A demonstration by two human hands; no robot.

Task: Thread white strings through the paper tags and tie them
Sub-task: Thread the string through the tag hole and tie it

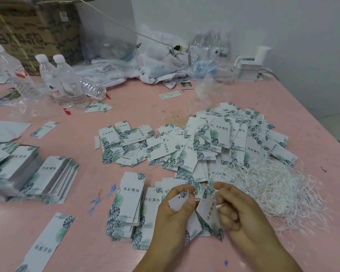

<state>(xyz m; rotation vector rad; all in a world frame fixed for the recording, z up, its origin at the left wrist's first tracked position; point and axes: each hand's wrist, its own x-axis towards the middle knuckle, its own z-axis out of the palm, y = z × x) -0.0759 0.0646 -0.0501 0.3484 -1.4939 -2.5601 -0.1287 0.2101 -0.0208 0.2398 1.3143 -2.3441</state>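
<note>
Tags in hand: my left hand (177, 205) pinches a white paper tag (179, 199) with a leaf print at its corner and a small punched hole; a second tag (207, 210) with dark printed characters hangs between both hands, just above the worktop.
String: my right hand (234, 209) curls round a thin white string (221, 205), its stub end poking out between the fingers.
Near stacks: neat tag piles (129, 205) lie just left of my left hand; a single long tag (47, 242) lies apart at lower left.
Loose strings: a tangled white heap (273, 193) sits just right of my right hand, close to the worktop's right edge.
Open room: bare pink worktop (82, 222) runs between the near stacks and the left piles (37, 173).
Middle: a broad scattered mound of tags (214, 142), some with strings showing.
Far containers: water bottles (63, 81) stand at left with clear liquid; a cardboard box (33, 30), contents hidden; plastic bags (161, 55) against the wall, contents unclear.
</note>
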